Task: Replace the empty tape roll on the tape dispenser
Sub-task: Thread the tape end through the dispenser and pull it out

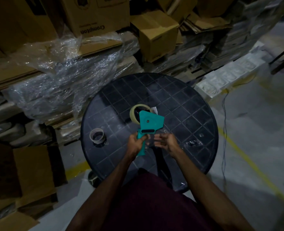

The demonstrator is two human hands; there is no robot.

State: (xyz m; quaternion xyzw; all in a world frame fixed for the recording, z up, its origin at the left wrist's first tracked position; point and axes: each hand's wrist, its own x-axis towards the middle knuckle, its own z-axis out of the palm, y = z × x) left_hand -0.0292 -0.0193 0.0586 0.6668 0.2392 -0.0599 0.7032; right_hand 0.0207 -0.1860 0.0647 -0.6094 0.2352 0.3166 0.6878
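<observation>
My left hand (136,142) grips the handle of a teal tape dispenser (150,122), held above a round black table (196,117). A roll of clear tape (134,112) sits on the dispenser's far side, partly hidden by its body. My right hand (167,142) is just right of the handle, fingers curled and apart; a faint clear strip of tape seems to lie between the hands, though I cannot tell whether the fingers pinch it. An empty grey cardboard tape core (97,136) lies on the table's left side.
Stacked cardboard boxes (94,15) and crumpled plastic wrap (63,72) crowd the far side and left. A scrap of clear film (192,142) lies on the table at right. Grey floor with yellow lines (248,160) and a cable (223,130) runs to the right.
</observation>
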